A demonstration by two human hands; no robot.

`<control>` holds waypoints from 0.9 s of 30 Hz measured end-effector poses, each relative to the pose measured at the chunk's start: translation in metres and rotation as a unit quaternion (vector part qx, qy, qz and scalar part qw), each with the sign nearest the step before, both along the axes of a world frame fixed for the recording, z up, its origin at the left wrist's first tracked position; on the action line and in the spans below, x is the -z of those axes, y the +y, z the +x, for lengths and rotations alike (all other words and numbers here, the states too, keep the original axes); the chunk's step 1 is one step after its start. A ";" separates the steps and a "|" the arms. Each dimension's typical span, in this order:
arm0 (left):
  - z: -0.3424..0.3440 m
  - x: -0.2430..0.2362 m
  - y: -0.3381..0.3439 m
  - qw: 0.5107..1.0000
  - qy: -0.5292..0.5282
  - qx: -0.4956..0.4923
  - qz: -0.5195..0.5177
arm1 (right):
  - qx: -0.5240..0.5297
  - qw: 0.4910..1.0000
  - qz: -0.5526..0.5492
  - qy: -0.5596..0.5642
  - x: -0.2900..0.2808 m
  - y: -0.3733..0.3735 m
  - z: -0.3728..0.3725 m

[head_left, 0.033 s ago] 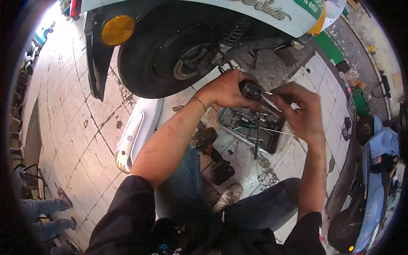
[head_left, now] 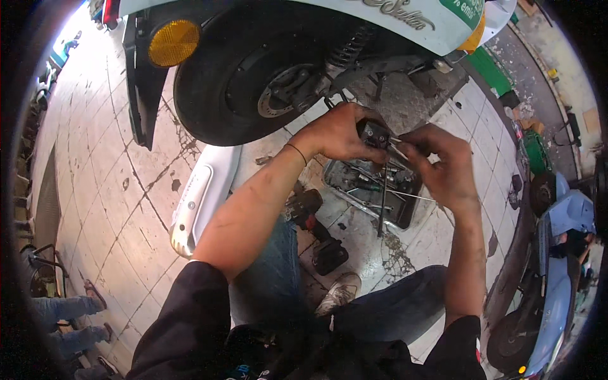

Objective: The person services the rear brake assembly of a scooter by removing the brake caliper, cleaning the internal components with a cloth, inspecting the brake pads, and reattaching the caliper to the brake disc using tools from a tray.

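My left hand (head_left: 345,134) is closed round a small black block-shaped part (head_left: 375,135) with two round bolt-like spots on its face. Close against its right side, my right hand (head_left: 440,161) pinches a slim pale metal rod (head_left: 397,149), whose tip reaches the block or nearly so. I cannot tell whether they touch. A long dark thin rod (head_left: 383,206) runs down from below my left fingers; what holds its upper end is hidden. Under both hands a tool tray (head_left: 405,218) on the floor holds several metal tools.
A scooter's rear wheel (head_left: 221,101) and white bodywork fill the top. A white panel (head_left: 199,196) and a cordless power tool (head_left: 318,234) lie on the tiles near my left forearm. A blue scooter (head_left: 554,285) stands right. Another person's legs (head_left: 69,313) show lower left.
My right hand with the slim rod has shifted slightly left, toward the black part. My left hand keeps its grip, almost unmoved.
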State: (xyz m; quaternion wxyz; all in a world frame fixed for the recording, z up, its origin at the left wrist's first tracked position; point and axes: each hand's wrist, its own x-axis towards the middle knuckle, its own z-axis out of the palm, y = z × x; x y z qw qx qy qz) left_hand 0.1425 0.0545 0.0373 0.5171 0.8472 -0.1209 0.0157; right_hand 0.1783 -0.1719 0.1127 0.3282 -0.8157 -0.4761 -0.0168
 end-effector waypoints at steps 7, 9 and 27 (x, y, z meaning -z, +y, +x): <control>0.004 0.001 -0.001 1.000 -0.014 0.005 0.020 | -0.031 0.998 -0.051 -0.034 0.010 0.010 0.006; 0.005 0.004 -0.004 0.999 -0.013 -0.016 0.026 | -0.034 0.997 -0.064 -0.036 0.005 0.011 0.005; 0.005 0.005 -0.010 0.997 -0.070 0.004 0.028 | -0.115 0.928 -0.167 -0.311 0.005 0.001 0.028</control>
